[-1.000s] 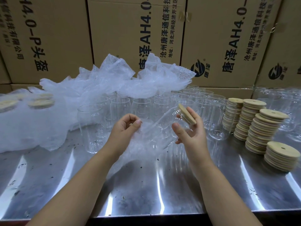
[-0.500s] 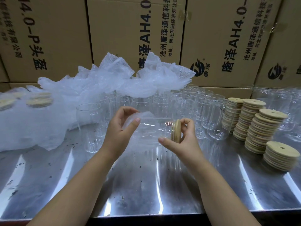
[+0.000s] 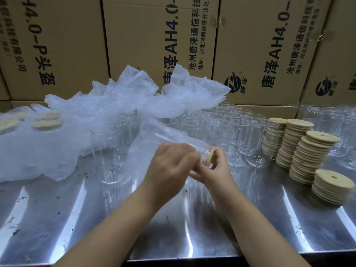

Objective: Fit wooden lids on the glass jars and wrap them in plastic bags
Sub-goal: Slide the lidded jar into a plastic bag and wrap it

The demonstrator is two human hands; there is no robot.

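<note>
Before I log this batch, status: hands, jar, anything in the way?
Left hand grips bagged jar, tilted above table. Right hand pinches wooden lid at its mouth. Empty jars standing close behind.

The left hand point(image 3: 171, 168) and crumpled bag point(image 3: 146, 143) hid most of the jar point(image 3: 201, 150) from me — wrapped jars point(image 3: 46, 121) far left were blurred.

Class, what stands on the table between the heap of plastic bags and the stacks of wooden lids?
Rows of upright, lidless glass jars, seen in the head view.
</note>
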